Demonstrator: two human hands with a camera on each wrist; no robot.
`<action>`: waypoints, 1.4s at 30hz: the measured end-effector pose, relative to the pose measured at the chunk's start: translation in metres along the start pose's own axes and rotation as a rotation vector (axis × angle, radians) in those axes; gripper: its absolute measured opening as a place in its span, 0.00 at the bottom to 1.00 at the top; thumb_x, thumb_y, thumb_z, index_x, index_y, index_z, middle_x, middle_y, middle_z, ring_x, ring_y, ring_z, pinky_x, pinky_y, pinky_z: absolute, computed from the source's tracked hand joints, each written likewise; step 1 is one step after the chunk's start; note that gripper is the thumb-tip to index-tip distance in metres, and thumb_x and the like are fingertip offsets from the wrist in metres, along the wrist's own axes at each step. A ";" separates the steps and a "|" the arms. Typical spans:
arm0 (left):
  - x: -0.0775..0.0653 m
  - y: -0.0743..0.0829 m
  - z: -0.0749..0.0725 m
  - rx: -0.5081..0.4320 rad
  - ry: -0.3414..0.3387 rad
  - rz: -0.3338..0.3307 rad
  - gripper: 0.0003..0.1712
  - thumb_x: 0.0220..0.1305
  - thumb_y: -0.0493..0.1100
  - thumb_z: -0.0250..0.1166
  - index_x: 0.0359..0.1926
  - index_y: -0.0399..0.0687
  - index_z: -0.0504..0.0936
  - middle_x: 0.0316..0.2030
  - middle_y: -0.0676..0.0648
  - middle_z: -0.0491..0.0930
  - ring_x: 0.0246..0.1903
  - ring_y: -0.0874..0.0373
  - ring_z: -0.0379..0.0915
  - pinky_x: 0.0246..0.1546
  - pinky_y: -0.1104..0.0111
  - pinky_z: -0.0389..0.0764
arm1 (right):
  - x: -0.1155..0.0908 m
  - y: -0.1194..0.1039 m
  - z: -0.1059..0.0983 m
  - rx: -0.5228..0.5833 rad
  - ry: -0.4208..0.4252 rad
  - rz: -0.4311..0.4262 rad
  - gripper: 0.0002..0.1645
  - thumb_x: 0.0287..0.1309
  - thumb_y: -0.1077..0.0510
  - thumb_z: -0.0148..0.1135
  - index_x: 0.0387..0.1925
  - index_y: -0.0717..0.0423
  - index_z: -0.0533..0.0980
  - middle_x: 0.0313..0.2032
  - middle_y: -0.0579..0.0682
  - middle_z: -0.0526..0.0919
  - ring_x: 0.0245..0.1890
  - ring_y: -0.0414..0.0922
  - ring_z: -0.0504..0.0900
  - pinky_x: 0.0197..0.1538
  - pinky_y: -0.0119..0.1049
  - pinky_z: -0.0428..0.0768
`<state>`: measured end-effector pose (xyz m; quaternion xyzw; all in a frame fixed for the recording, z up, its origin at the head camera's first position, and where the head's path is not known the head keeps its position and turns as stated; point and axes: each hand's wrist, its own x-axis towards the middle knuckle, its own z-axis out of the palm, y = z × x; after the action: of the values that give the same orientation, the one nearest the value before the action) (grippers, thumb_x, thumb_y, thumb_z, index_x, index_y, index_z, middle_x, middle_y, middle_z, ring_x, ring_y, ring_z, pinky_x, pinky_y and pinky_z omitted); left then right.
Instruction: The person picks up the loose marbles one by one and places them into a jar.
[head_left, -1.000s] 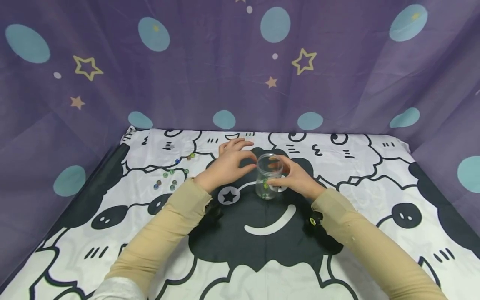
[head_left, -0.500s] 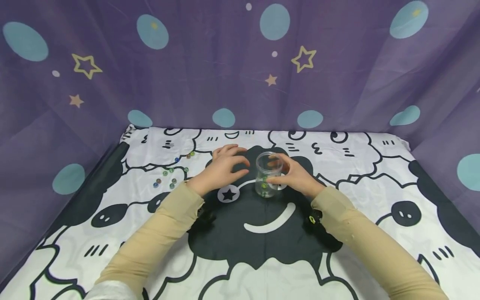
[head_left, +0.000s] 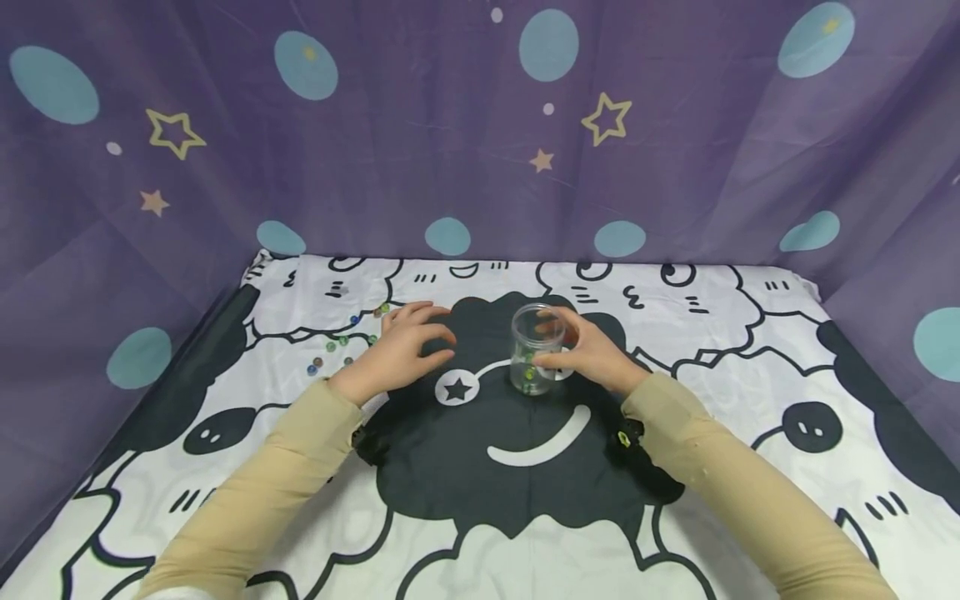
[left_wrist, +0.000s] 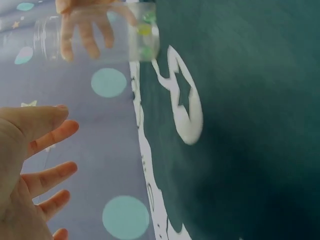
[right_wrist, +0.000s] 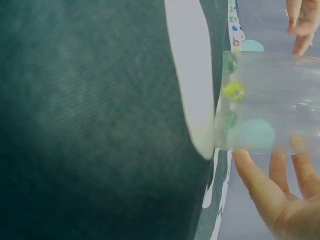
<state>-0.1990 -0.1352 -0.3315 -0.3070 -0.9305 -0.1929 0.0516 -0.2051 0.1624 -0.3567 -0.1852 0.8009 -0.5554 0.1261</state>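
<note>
Centre: the right hand (head_left: 588,354) grips a clear jar (head_left: 528,348) holding marbles (right_wrist: 234,91). Centre left: the left hand (head_left: 405,346), grip spread, near loose marbles (head_left: 343,341). Filling seems underway; another marble would call for pinching.

1. Jar (head_left: 529,348): clear, round; we find it upright on the worktop (head_left: 536,496), mouth uncovered, thumb and fingers of the right hand (head_left: 592,354) about its side.
2. Yellow marble (right_wrist: 234,91): we see one, low inside the jar.
3. Green marbles (right_wrist: 230,119): we make out two beside it.
4. Loose marbles (head_left: 331,347): green, blue, brownish; we note them scattered, well left of the jar.
</note>
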 end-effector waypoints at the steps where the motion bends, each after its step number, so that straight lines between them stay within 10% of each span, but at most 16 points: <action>1: -0.002 -0.002 -0.001 0.005 0.000 -0.002 0.10 0.61 0.45 0.65 0.42 0.48 0.84 0.63 0.39 0.67 0.67 0.38 0.51 0.60 0.36 0.44 | 0.000 0.000 0.000 0.002 -0.002 0.000 0.42 0.52 0.57 0.69 0.66 0.49 0.61 0.61 0.58 0.69 0.58 0.55 0.71 0.51 0.46 0.78; 42: -0.059 -0.054 -0.046 0.155 -0.078 -0.154 0.15 0.60 0.42 0.66 0.49 0.46 0.81 0.62 0.35 0.68 0.66 0.35 0.51 0.57 0.37 0.48 | 0.001 -0.001 -0.001 0.007 0.005 0.010 0.42 0.51 0.58 0.70 0.66 0.49 0.62 0.61 0.57 0.70 0.58 0.54 0.71 0.50 0.46 0.78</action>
<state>-0.1845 -0.2255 -0.3194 -0.2372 -0.9647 -0.1117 0.0241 -0.2065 0.1621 -0.3556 -0.1792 0.8002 -0.5579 0.1274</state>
